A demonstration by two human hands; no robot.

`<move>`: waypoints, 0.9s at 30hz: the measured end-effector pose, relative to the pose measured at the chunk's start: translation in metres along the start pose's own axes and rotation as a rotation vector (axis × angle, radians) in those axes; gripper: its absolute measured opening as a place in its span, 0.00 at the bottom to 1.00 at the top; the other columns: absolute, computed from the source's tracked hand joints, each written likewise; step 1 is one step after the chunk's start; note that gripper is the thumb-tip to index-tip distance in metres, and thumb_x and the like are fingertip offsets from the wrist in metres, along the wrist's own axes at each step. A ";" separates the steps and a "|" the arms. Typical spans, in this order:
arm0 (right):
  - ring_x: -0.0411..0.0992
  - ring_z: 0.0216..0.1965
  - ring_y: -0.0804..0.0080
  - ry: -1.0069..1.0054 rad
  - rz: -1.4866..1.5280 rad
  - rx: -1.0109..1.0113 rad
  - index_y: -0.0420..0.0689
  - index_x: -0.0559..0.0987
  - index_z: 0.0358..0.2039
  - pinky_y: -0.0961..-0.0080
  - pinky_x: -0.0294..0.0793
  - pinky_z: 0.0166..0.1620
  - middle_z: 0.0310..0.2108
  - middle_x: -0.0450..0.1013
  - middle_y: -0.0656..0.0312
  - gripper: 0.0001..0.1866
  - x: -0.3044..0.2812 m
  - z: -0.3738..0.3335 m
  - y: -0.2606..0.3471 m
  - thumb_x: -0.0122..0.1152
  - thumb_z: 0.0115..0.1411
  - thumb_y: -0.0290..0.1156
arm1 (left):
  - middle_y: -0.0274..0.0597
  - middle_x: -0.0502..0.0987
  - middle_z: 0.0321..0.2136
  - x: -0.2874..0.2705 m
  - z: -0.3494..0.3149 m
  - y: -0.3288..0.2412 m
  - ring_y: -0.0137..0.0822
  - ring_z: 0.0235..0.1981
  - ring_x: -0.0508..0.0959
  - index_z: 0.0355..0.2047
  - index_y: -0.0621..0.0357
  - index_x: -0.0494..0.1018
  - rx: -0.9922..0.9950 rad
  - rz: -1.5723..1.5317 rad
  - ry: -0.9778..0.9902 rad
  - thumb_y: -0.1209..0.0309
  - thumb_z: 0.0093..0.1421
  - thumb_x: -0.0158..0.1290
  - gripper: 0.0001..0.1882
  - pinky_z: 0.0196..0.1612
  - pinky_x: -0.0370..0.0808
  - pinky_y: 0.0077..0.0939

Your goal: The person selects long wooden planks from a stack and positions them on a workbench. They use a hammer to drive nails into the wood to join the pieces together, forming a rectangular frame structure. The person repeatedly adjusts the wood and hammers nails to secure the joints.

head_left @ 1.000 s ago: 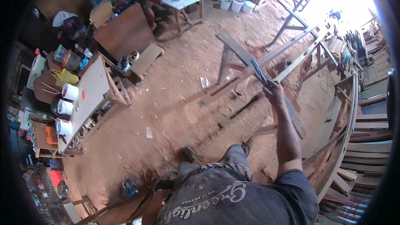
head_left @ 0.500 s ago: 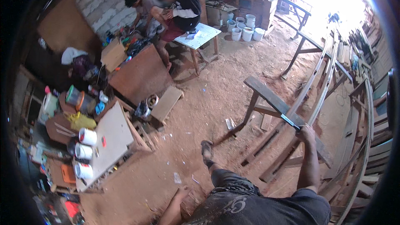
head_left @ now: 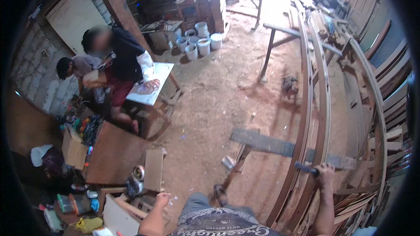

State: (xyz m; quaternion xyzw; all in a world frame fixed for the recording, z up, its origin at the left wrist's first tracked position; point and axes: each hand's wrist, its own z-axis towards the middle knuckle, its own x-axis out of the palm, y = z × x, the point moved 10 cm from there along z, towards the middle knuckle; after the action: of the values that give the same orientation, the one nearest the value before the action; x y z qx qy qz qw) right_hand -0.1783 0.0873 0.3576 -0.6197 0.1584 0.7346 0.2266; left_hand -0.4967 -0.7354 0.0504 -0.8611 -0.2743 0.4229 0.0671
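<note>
My right hand (head_left: 325, 175) is wrapped round the end of a narrow, dark, straight tool (head_left: 305, 168), too blurred to name more exactly. The tool points left, over two long brown wooden rails (head_left: 305, 118). These rails run away from me and rest across a low trestle bench (head_left: 262, 141) with a weathered plank top. Off to the left, my left hand (head_left: 162, 199) hangs at my side with its fingers curled in and nothing visible in them. The brown board and a small wooden bench top lie beyond it.
Two people (head_left: 116, 67) are by a white-topped table (head_left: 162, 71) at the far left. Several pale buckets (head_left: 204, 47) stand behind. A second trestle (head_left: 280, 29) supports the rails farther off. Stacked timber (head_left: 389, 105) lines the right; a brown board (head_left: 114, 154) leans at left.
My view has swung to the right and moved forward, bringing the rails and trestle closer beneath me. The tool stays in my right hand; my left hand has swung forward with its fingers curled.
</note>
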 end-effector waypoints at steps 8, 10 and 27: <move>0.68 0.55 0.55 0.440 -0.095 0.302 0.58 0.83 0.46 0.52 0.57 0.64 0.45 0.75 0.57 0.30 0.006 0.022 -0.003 0.80 0.39 0.47 | 0.45 0.84 0.34 0.000 0.158 -0.237 0.39 0.35 0.82 0.41 0.59 0.83 0.187 0.161 0.328 0.50 0.59 0.63 0.24 0.40 0.78 0.37; 0.68 0.56 0.55 0.435 -0.181 0.500 0.55 0.81 0.51 0.52 0.57 0.65 0.47 0.75 0.55 0.34 -0.028 0.059 0.007 0.80 0.40 0.46 | 0.46 0.85 0.36 -0.015 0.220 -0.278 0.41 0.39 0.84 0.44 0.57 0.84 0.268 0.371 0.315 0.42 0.57 0.62 0.30 0.47 0.78 0.37; 0.76 0.55 0.52 0.336 0.715 0.748 0.43 0.80 0.56 0.62 0.74 0.59 0.52 0.78 0.49 0.38 0.120 0.556 0.253 0.71 0.54 0.59 | 0.53 0.82 0.49 -0.039 0.474 -0.964 0.48 0.52 0.82 0.51 0.58 0.81 0.827 0.589 0.464 0.46 0.62 0.57 0.29 0.55 0.77 0.38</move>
State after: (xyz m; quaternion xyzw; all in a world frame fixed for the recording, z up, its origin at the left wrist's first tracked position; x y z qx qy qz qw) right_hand -0.7940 0.1756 0.3284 -0.5132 0.6440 0.5500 0.1395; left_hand -1.2792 -0.0010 0.1127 -0.8739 0.1887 0.2955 0.3368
